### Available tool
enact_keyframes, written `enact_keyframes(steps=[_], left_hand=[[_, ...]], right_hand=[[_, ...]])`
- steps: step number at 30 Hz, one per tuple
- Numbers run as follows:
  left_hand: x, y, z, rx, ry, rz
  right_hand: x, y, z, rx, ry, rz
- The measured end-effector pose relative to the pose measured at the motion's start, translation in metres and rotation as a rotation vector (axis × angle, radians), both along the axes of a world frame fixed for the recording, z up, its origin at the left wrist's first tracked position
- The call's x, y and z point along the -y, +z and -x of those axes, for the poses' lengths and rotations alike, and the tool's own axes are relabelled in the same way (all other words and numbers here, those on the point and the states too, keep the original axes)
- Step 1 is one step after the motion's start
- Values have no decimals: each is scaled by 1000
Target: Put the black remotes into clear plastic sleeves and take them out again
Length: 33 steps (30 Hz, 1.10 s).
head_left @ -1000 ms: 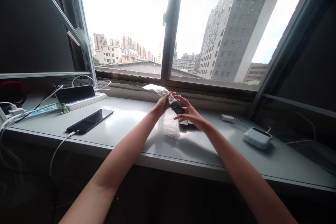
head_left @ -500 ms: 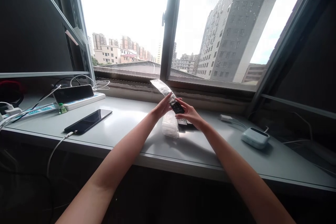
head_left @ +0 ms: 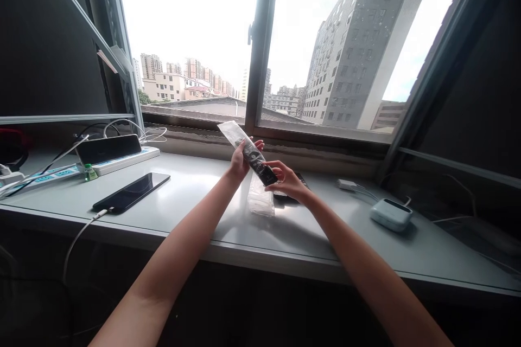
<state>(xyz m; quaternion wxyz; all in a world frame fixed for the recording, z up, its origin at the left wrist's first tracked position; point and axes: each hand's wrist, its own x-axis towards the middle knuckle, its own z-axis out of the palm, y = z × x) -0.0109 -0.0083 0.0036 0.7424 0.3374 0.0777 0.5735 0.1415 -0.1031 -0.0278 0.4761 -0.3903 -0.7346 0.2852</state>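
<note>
A black remote control (head_left: pixel 257 164) is held tilted above the desk, most of its length inside a clear plastic sleeve (head_left: pixel 230 131). My left hand (head_left: pixel 239 161) is closed around the sleeved middle of the remote, thumb on top. The sleeve's flat upper end sticks out beyond that hand toward the window. At the remote's lower end, my right hand (head_left: pixel 288 180) pinches it between thumb and fingers. Below, a pile of clear plastic sleeves (head_left: pixel 261 204) lies on the desk. A dark object (head_left: pixel 285 196), partly hidden by my right hand, lies beside the pile.
A black phone (head_left: pixel 132 193) with a charging cable lies at left. Behind it, another phone (head_left: pixel 108 148) leans by a power strip (head_left: pixel 130 160) and a small green bottle (head_left: pixel 90 172). At right are a white charger (head_left: pixel 345 184) and a pale blue case (head_left: pixel 391 214). The window stands behind.
The remote now sits deeper in the sleeve, which lies flatter over it. My left hand has shifted slightly left, and the remote's buttons show more openly. The view has moved slightly.
</note>
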Motion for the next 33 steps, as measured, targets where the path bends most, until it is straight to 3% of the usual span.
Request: enact_keyframes(steps=[8,15,19,24,29,33], left_hand=[[4,-6,-7,-114,-73,-9],[3,-6,-9,-96,-19,51],[5,-5,-6,-134,-64,-12],[11,-4,-2,-204,-177,-175],[13,-4,-1,-225,-195,-218],[10,-4,4,-271,-274,-293]], right_hand=[[-2,0,1,-66,-80,22],[-4,-1,-1,-18,34,6],[-7,-6,-1,-46,-2,6],[-8,-9,1,-105,49,52],[-4,-5,2,-176,108,75],[-4,0,-4,-237,35,22]])
